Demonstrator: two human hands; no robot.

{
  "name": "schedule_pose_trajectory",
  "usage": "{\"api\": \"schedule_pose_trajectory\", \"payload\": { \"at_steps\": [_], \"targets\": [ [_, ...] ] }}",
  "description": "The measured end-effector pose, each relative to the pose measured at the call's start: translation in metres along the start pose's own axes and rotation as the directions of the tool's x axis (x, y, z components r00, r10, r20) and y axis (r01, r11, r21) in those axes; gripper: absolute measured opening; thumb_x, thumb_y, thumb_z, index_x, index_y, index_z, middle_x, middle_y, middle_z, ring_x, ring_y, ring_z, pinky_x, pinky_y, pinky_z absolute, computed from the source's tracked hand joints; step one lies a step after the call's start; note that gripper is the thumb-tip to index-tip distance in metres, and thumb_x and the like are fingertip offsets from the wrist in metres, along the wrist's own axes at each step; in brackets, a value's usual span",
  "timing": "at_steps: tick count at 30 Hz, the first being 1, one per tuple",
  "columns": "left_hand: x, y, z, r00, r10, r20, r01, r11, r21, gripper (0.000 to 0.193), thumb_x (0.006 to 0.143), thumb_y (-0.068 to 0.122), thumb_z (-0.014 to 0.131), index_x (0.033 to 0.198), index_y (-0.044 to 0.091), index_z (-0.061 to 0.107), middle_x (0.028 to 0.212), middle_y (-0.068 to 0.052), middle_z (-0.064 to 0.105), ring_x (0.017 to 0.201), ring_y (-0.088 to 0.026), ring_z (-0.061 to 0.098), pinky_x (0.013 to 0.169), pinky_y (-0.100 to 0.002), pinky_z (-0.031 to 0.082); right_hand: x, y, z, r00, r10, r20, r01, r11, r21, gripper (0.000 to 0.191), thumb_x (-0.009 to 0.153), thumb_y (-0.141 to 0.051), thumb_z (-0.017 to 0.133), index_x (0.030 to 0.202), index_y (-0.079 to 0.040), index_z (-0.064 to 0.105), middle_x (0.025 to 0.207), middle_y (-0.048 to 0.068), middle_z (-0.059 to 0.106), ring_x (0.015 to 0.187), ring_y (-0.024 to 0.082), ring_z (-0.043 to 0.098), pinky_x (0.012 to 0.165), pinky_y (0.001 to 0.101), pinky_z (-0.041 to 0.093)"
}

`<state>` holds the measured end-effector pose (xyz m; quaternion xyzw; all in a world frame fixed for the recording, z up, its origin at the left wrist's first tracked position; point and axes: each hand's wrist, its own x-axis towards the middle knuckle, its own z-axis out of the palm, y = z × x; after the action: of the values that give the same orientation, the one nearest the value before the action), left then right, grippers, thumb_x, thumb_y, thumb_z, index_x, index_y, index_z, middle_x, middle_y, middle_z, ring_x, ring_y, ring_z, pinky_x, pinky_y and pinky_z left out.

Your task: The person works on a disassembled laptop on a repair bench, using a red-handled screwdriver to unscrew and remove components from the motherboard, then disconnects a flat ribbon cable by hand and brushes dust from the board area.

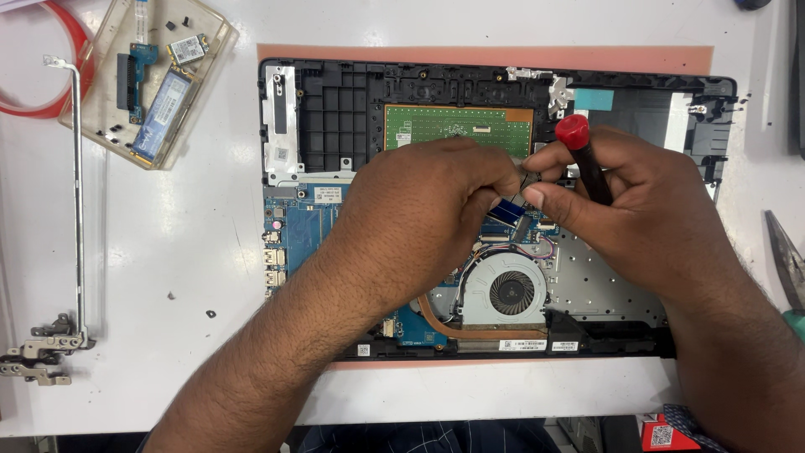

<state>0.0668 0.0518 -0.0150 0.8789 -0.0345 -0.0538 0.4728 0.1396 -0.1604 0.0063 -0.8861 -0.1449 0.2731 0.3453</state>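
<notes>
An opened laptop base (335, 117) lies on a white table, with its blue motherboard (302, 226), round cooling fan (511, 292) and green touchpad board (453, 126) exposed. My left hand (419, 218) rests over the motherboard, its fingertips pinching at a small part near a blue flat cable (506, 211). My right hand (629, 201) meets it from the right and holds a screwdriver with a red cap and black shaft (580, 155). The fingertips of both hands touch above the blue flat cable.
A clear plastic tray (210, 50) at the upper left holds small circuit boards and screws. A metal hinge bracket (75, 210) lies along the left. Pliers (786, 256) sit at the right edge. Loose screws (210, 314) dot the table.
</notes>
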Motion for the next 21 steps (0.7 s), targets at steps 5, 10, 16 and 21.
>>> {"api": "schedule_pose_trajectory", "payload": {
  "at_steps": [5,10,16,21],
  "targets": [
    [0.0010,-0.0001,-0.0004,1.000,0.016,-0.015,-0.016,0.999,-0.027,0.008,0.098,0.022,0.068,0.102,0.019,0.074,0.095,-0.001,0.079,0.085,-0.015,0.078,0.071,-0.033,0.064,0.0001,-0.0026,-0.0005,0.999,0.035,-0.013,-0.036,0.998,-0.059,0.031,0.088,-0.023,0.081,0.116,-0.012,0.074,0.064,-0.002,0.059,0.054,0.001,0.046,0.047,0.0227,0.034],
    [0.0018,0.0003,-0.0014,1.000,0.003,-0.015,-0.004,0.999,-0.044,0.009,0.097,0.023,0.069,0.102,0.020,0.075,0.091,0.001,0.079,0.082,-0.014,0.079,0.070,-0.033,0.065,-0.0001,-0.0034,-0.0002,0.999,0.044,-0.031,-0.046,0.997,-0.060,0.031,0.087,-0.023,0.081,0.115,-0.012,0.074,0.061,-0.004,0.055,0.053,0.001,0.044,0.047,0.0231,0.032],
    [0.0024,0.0019,-0.0032,0.999,-0.037,0.015,0.037,0.999,-0.037,0.009,0.098,0.024,0.068,0.103,0.021,0.075,0.087,0.001,0.079,0.078,-0.014,0.079,0.068,-0.034,0.064,-0.0004,-0.0021,0.0003,0.998,0.057,-0.039,-0.058,0.998,-0.032,0.030,0.088,-0.022,0.081,0.115,-0.011,0.075,0.063,-0.004,0.057,0.055,0.001,0.045,0.049,0.0228,0.033],
    [0.0013,0.0045,-0.0016,0.998,0.032,-0.049,-0.031,0.999,0.030,0.007,0.096,0.023,0.069,0.100,0.020,0.074,0.090,0.001,0.077,0.085,-0.018,0.077,0.070,-0.037,0.063,0.0000,-0.0018,-0.0001,0.999,0.020,-0.029,-0.021,1.000,-0.019,0.030,0.089,-0.021,0.080,0.116,-0.010,0.073,0.066,-0.004,0.064,0.060,-0.001,0.055,0.053,0.0199,0.041]
  ]
}}
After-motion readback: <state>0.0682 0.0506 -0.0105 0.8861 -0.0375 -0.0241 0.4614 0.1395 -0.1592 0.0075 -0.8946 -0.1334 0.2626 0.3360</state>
